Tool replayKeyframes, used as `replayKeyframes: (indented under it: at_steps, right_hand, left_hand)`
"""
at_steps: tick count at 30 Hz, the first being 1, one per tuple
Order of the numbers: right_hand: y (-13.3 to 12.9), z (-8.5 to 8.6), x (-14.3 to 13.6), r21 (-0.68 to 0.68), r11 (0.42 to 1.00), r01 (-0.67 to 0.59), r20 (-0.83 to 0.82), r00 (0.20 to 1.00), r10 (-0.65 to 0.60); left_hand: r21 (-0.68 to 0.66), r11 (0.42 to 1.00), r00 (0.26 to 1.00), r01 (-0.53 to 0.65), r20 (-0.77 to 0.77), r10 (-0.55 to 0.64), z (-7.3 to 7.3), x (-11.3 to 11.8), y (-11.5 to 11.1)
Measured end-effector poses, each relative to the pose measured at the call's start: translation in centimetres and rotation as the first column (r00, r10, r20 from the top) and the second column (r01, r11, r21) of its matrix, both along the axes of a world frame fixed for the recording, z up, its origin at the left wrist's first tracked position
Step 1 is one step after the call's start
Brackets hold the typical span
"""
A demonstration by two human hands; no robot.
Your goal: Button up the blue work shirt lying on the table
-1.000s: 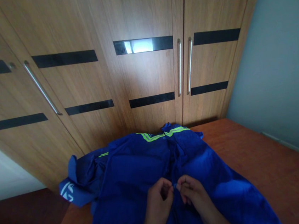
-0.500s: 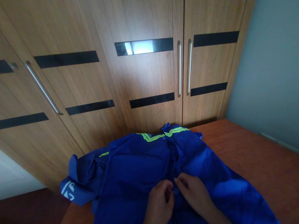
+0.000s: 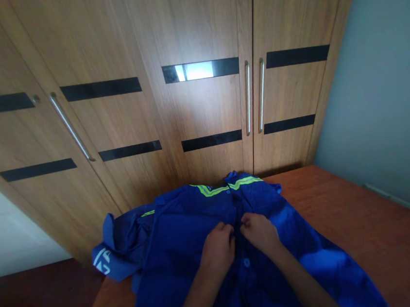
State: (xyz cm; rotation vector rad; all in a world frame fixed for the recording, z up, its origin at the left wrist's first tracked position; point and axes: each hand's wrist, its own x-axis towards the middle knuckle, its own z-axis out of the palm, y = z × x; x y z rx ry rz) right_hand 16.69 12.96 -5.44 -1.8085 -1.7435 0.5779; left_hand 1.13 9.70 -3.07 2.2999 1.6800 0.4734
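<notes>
Hands shifted up the placket since a second ago: left hand point(image 3: 217, 246) and right hand point(image 3: 260, 230) now working nearer the collar, with one small blue button point(image 3: 246, 263) showing fastened below the wrists, where the fingers pinched earlier. Judged from that, one fastening finished and the next one up now in hand, with little placket left before the collar.

Bright blue work shirt with lime-green reflective stripes at the shoulders point(image 3: 185, 243) spread front-up on the reddish-brown wooden table point(image 3: 362, 225), collar pointing away toward the brown wooden wardrobe with steel bar handles point(image 3: 201, 115), one sleeve with a white logo hanging off the table's left edge.

Grip on both sides narrow: fingers curled and pinched onto the two front edges of the shirt, knuckles almost touching across the middle seam. Next button itself hidden between the fingertips, so no telling whether through its hole yet. Shirt fabric directly under and inside both grips, the rest lying loose around the forearms.
</notes>
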Motion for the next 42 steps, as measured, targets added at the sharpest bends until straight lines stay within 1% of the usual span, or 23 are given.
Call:
replayKeyframes:
  at_steps: [1, 3, 6, 8, 10, 12, 14, 17, 20, 23, 25, 27, 29, 31, 33, 35, 36, 38, 42]
  right_hand:
    - [0.1, -0.5, 0.2, 0.005, 1.0, -0.014, -0.064, 0.998, 0.014]
    - [0.1, -1.5, 0.5, 0.017, 0.999, -0.034, -0.193, 0.981, 0.036]
    - [0.0, -2.9, 0.5, 0.036, 0.998, -0.044, -0.353, 0.934, 0.054]
    - [-0.1, -3.4, 0.4, 0.052, 0.998, -0.047, -0.434, 0.899, 0.065]
    - [-0.2, -3.6, 0.3, 0.068, 0.997, -0.047, -0.496, 0.865, 0.075]
    - [-0.2, -3.4, 0.2, 0.078, 0.996, -0.039, -0.542, 0.837, 0.075]
    - [-0.3, -3.2, 0.2, 0.087, 0.996, -0.031, -0.572, 0.817, 0.075]
    - [-0.4, -2.9, 0.2, 0.108, 0.994, -0.024, -0.598, 0.797, 0.084]
    - [-0.5, -2.9, 0.1, 0.119, 0.993, -0.024, -0.61, 0.787, 0.092]
    - [-0.4, -3.2, 0.1, 0.124, 0.992, -0.026, -0.61, 0.786, 0.097]
    - [-0.4, -3.4, 0.1, 0.125, 0.992, -0.026, -0.612, 0.784, 0.098]
    - [-0.4, -3.6, 0.1, 0.124, 0.992, -0.037, -0.611, 0.785, 0.106]
    - [-0.4, -3.7, 0.1, 0.124, 0.989, -0.077, -0.584, 0.8, 0.135]
    - [-0.5, -3.8, -0.1, 0.123, 0.985, -0.121, -0.541, 0.824, 0.169]
    - [-0.6, -3.8, -0.2, 0.121, 0.982, -0.144, -0.509, 0.841, 0.186]
    - [-0.7, -3.9, -0.3, 0.123, 0.981, -0.149, -0.495, 0.847, 0.191]
    - [-0.7, -4.0, -0.3, 0.123, 0.981, -0.15, -0.49, 0.85, 0.192]
    - [-0.6, -4.1, -0.2, 0.12, 0.984, -0.134, -0.486, 0.856, 0.176]
    - [-0.5, -4.3, -0.1, 0.112, 0.992, -0.064, -0.494, 0.862, 0.112]
  left_hand:
    - [-0.017, 1.0, 0.999, -0.005, -0.032, 0.005, -0.3, 0.3, 0.6]
    - [-0.051, 0.998, 0.999, -0.021, -0.048, 0.018, -1.0, 0.8, 1.5]
    - [-0.074, 0.997, 0.999, -0.037, -0.01, 0.036, -1.9, 0.9, 2.0]
    - [-0.061, 0.997, 0.997, -0.039, 0.068, 0.043, -2.2, 0.6, 2.1]
    - [-0.043, 0.999, 0.983, -0.032, 0.18, 0.039, -2.4, 0.2, 2.2]
    - [-0.038, 0.999, 0.951, -0.03, 0.307, 0.04, -2.7, -0.2, 2.5]
    - [-0.053, 0.998, 0.898, -0.045, 0.436, 0.064, -3.0, -0.4, 2.9]
    - [-0.1, 0.992, 0.794, -0.081, 0.594, 0.125, -3.4, -0.3, 3.7]
    - [-0.138, 0.986, 0.707, -0.097, 0.688, 0.166, -3.4, 0.0, 3.9]
    - [-0.124, 0.985, 0.659, -0.12, 0.732, 0.172, -2.8, 0.2, 3.6]
    - [-0.099, 0.984, 0.643, -0.149, 0.746, 0.173, -2.0, 0.3, 3.3]
    - [-0.098, 0.983, 0.629, -0.153, 0.757, 0.174, -1.1, 0.5, 3.0]
    - [-0.137, 0.985, 0.617, -0.103, 0.768, 0.171, -0.4, 0.7, 2.7]
    - [-0.244, 0.97, 0.578, 0.002, 0.792, 0.198, -0.1, 1.0, 2.5]
    - [-0.359, 0.929, 0.519, 0.083, 0.812, 0.268, -0.2, 1.2, 2.4]
    - [-0.423, 0.901, 0.479, 0.094, 0.813, 0.332, -0.7, 1.3, 2.4]
    - [-0.427, 0.902, 0.477, 0.069, 0.808, 0.346, -1.1, 1.3, 2.5]
    - [-0.405, 0.914, 0.498, 0.009, 0.795, 0.347, -2.1, 1.3, 2.6]
    - [-0.32, 0.944, 0.575, -0.084, 0.758, 0.308, -3.8, 1.0, 2.8]
